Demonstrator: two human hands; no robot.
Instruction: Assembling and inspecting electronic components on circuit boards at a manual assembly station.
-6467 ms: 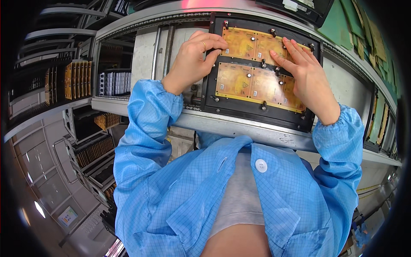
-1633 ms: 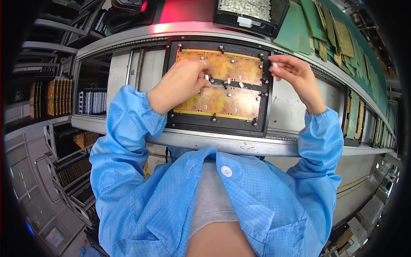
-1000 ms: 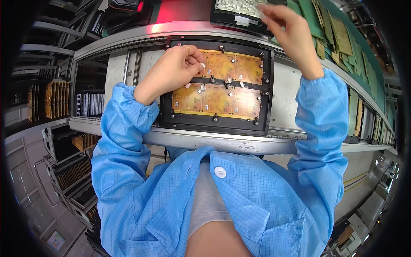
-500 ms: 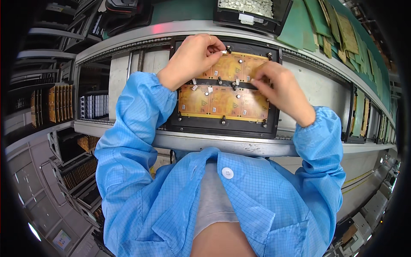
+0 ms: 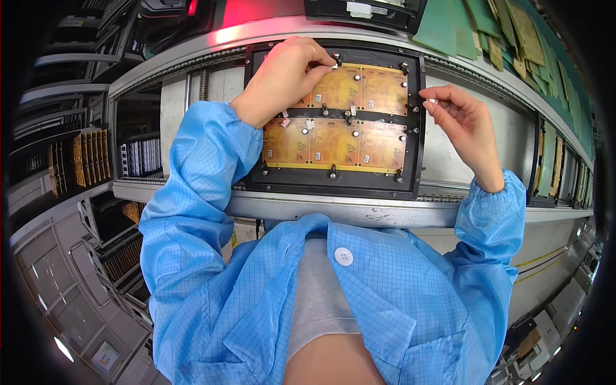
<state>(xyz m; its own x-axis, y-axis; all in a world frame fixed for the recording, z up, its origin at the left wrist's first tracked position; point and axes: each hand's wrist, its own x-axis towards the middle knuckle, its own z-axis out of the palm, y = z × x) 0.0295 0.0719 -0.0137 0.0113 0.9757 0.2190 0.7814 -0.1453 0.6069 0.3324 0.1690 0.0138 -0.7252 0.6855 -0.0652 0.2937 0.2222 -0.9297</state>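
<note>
One small, white, blocky plastic piece (image 5: pixel 334 65) is pinched between thumb and index finger of the left hand (image 5: pixel 285 74), upper centre of the frame, by the top edge of a yellow-brown rectangular circuit panel (image 5: pixel 383 90). Right of centre, the right hand (image 5: pixel 467 125) has thumb and fingertips together on another tiny white piece (image 5: pixel 432 101), just outside a flat black rectangular fixture (image 5: pixel 301 184). Both pieces look light, stiff and easily dropped, best taken by opposite sides; the thin panel seems rigid, safest held by its edges.
</note>
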